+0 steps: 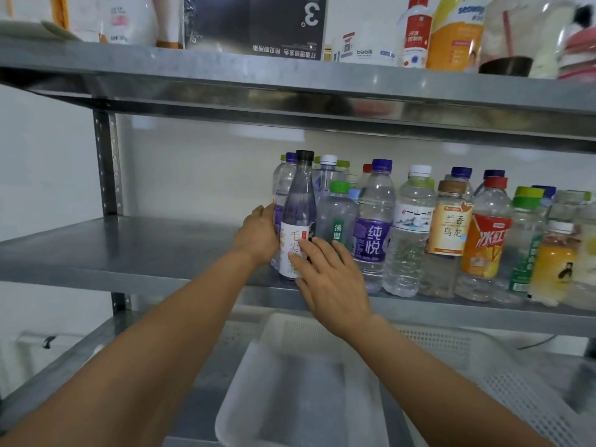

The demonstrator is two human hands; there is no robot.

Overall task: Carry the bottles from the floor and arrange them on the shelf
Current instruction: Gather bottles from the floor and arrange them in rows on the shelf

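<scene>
Bottles stand upright in a crowded group on the right half of the grey metal middle shelf, several rows deep, with caps in purple, green, white, red and brown. The left half of that shelf is bare metal. On the upper shelf sit a dark box and assorted containers. Below, a white perforated basket holds a translucent tray. At the left end of the group stands a tall black-capped bottle with a white label, upright at the front edge and just beside a green-capped bottle. The right hand lies wide against its label, fingers spread and nearly straight, thumb low near the bottle's base. The left hand is cupped against the left side of the group at this bottle; its fingertips are hidden behind, so I cannot tell whether it grips anything.
</scene>
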